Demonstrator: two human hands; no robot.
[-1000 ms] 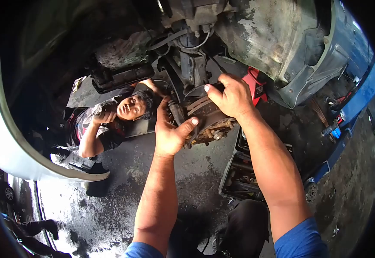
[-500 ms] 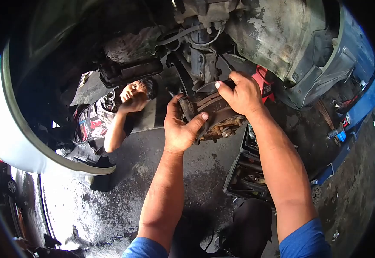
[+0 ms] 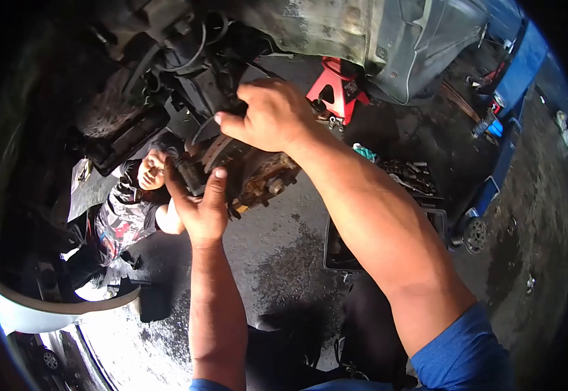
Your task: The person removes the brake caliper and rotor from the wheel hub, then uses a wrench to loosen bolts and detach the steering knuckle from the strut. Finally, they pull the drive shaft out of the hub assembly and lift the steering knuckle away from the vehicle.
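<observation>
A rusty brake assembly hangs below a dark suspension strut inside a car's wheel well. Its brake disc shows edge-on between my hands. My left hand is closed round a brake caliper at the disc's left side, thumb up and fingers partly hidden behind it. Over the top of the assembly, my right hand has curled fingers, with its thumb pointing left. What lies under those fingers is hidden; a thin dark rod or hose shows just above them.
A person lies under the car at left, near the caliper. A red jack stand stands behind my right wrist. Below my right forearm are a black tool tray and loose tools. A blue lift arm runs along the right.
The view has shifted right, so hands and brake assembly appear further left. Both hands stay at the assembly. The lying person's raised hand is now mostly hidden behind my left hand.
</observation>
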